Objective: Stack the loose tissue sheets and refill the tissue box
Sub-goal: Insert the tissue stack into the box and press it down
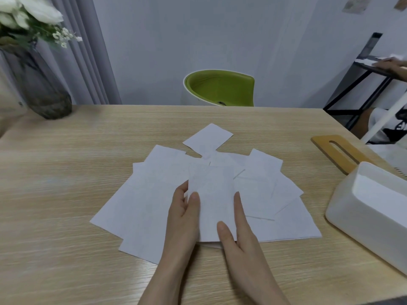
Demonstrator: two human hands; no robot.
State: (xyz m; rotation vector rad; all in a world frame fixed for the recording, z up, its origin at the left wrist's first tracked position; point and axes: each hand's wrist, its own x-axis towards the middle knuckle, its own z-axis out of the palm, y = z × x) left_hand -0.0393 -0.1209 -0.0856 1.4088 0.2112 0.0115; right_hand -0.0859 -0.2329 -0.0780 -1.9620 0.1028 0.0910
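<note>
White loose tissue sheets lie fanned across the pale wood-grain table. The left hand and right hand pinch one folded tissue sheet by its near edges. At right stands an open white plastic tissue box, its slotted wooden lid just beyond.
</note>
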